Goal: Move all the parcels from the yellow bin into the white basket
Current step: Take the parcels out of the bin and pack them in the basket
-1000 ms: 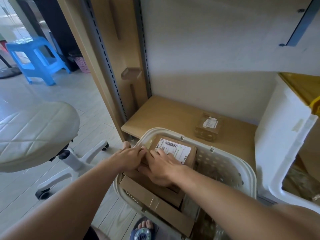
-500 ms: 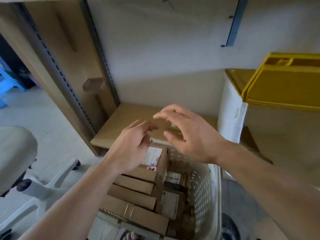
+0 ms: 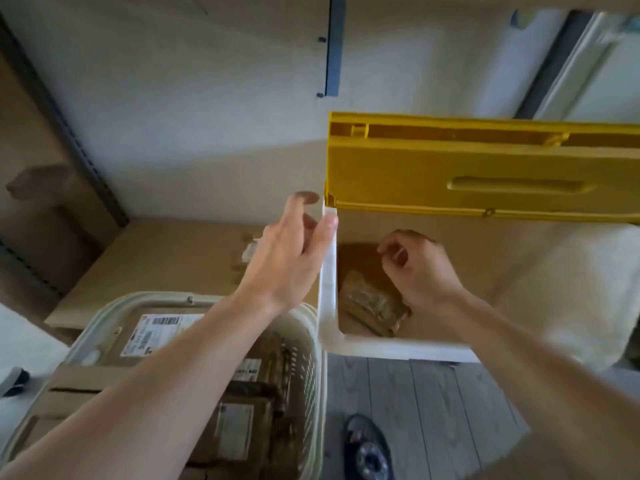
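While the yellow lid (image 3: 485, 168) of the bin stands tipped up against the wall, the bin's white body (image 3: 327, 282) sits open on the right. Left hand (image 3: 287, 261): fingers spread and mostly straight, gripping nothing, thumb lying along the bin's left rim. Right hand (image 3: 420, 268): inside the bin, fingers curled; cannot tell whether they pinch anything. A crinkled brown parcel (image 3: 374, 306) lies on the bin floor, just beside and below the right hand. A flat brown piece (image 3: 360, 261) lies behind it, blurred.

White basket (image 3: 311, 375), perforated walls, sits lower left, touching or just beside the bin's front left corner. It holds several cardboard parcels; the top one (image 3: 152, 334) carries a white barcode label.

Surface: a low wooden shelf (image 3: 166, 258) behind the basket, carrying a small labelled box (image 3: 247, 252), mostly hidden by the left hand. Pale wall (image 3: 207, 98) behind, with a blue-grey vertical bracket (image 3: 334, 46). Slotted metal upright (image 3: 62, 123) at left. Grey plank floor (image 3: 433, 410) below; a slippered foot (image 3: 369, 448) shows.
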